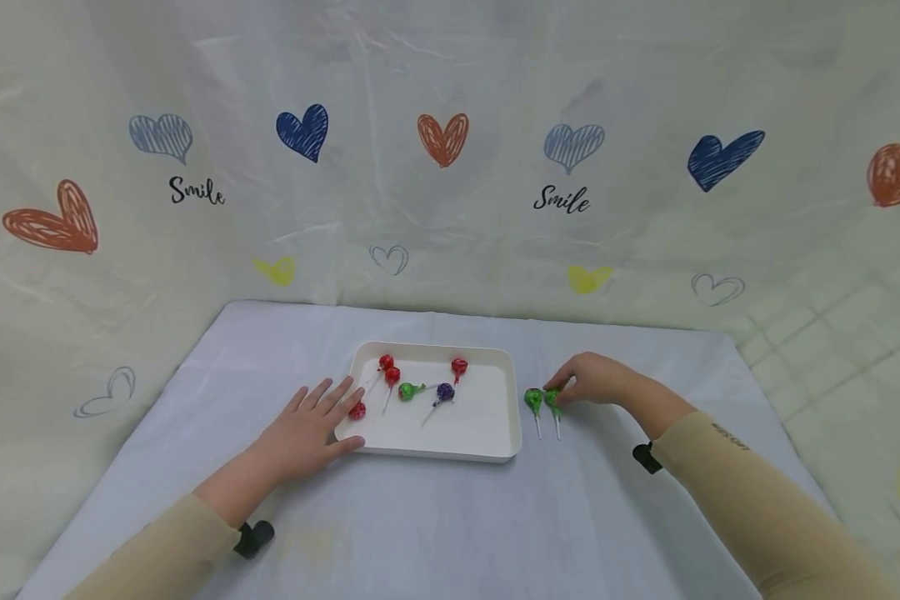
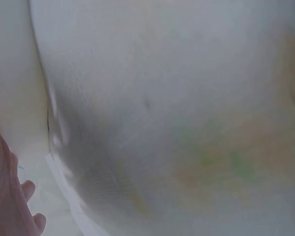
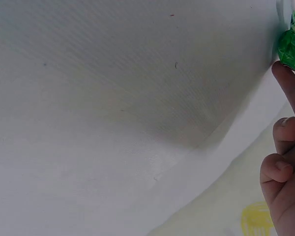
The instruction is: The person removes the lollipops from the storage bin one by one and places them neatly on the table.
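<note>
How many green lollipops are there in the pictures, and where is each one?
3. One green lollipop lies in the white tray; a second is on the table, right of the tray; the third is beside it, held by the right hand. More could be hidden.

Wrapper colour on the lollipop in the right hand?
Green; the lollipop shows largest in the right wrist view.

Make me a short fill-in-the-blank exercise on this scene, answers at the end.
1. Exactly ____ round green-wrapped lollipops with white sticks are outside the white rectangular tray.
2. The bare hand spread at the tray's edge is the person's ____ hand.
3. The other hand touches the green lollipop that is ____ from the tray than its neighbour.
4. Besides round red-wrapped lollipops and one green one, the tray holds a single ____ lollipop.

Answers: two; left; farther; purple.
</note>
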Motion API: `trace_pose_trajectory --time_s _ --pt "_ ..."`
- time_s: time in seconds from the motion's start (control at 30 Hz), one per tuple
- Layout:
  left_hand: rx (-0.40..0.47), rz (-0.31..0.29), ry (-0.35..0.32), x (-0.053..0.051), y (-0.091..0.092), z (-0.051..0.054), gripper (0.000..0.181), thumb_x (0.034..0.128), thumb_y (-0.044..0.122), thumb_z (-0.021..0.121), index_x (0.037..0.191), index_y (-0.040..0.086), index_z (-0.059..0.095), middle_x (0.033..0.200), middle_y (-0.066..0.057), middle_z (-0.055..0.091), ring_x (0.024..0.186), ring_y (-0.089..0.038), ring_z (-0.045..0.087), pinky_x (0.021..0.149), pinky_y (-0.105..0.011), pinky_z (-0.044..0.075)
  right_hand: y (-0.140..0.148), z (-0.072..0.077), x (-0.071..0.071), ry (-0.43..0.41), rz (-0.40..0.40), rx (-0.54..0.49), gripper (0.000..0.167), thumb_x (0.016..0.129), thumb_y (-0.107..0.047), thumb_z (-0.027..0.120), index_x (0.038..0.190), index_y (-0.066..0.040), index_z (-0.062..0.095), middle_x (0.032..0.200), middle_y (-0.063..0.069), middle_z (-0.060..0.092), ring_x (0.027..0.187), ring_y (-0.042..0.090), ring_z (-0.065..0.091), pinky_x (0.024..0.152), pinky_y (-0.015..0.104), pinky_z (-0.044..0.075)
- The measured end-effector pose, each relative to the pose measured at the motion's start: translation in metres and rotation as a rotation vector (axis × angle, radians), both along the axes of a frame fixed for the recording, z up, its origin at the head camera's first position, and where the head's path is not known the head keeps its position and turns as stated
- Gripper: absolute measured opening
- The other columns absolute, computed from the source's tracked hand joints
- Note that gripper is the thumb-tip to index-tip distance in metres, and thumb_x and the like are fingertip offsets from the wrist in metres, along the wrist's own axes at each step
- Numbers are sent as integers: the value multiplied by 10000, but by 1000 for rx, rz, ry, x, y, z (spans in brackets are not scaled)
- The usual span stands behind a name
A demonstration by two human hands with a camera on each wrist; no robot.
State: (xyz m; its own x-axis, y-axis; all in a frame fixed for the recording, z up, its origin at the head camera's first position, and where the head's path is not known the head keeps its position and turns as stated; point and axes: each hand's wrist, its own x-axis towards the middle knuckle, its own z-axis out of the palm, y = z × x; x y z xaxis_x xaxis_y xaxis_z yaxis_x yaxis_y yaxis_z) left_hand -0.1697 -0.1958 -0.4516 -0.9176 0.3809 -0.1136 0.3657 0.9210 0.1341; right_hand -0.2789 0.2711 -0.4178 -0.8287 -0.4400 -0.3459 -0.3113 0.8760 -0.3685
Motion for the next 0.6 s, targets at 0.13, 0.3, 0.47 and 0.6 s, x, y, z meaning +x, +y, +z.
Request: trace_pose_trajectory --time_s 0.13,0.3,0.47,0.6 --pt "-2 0 1 -1 0 -2 879 905 698 498 1584 192 261 1650 -78 179 1494 -389 145 1175 -622 98 0 -1 0 9 3 1 252 851 -202 783 1101 -234 784 1097 -37 715 1130 280 606 953 478 488" --pt "6 -12 14 -1 -1 -3 886 902 710 490 1579 180 276 1646 -91 191 1489 -400 155 1171 -629 102 1 -2 0 9 8 0 259 858 -213 777 1116 -231 778 1101 -31 715 1112 264 609 934 467 500" --pt "9 -6 12 -3 -2 -7 896 893 723 486 1583 196 265 1649 -79 185 1493 -389 145 1173 -626 94 1 2 1 17 12 -8 295 874 -224 760 1170 -213 756 1126 -20 715 1138 271 602 924 462 506" --pt "6 4 6 -5 -3 -12 901 890 731 479 1589 219 236 1657 -55 156 1502 -371 122 1180 -615 76 1 9 1 39 28 -22 322 880 -236 753 1199 -189 741 1132 -6 719 1160 293 596 908 463 514"
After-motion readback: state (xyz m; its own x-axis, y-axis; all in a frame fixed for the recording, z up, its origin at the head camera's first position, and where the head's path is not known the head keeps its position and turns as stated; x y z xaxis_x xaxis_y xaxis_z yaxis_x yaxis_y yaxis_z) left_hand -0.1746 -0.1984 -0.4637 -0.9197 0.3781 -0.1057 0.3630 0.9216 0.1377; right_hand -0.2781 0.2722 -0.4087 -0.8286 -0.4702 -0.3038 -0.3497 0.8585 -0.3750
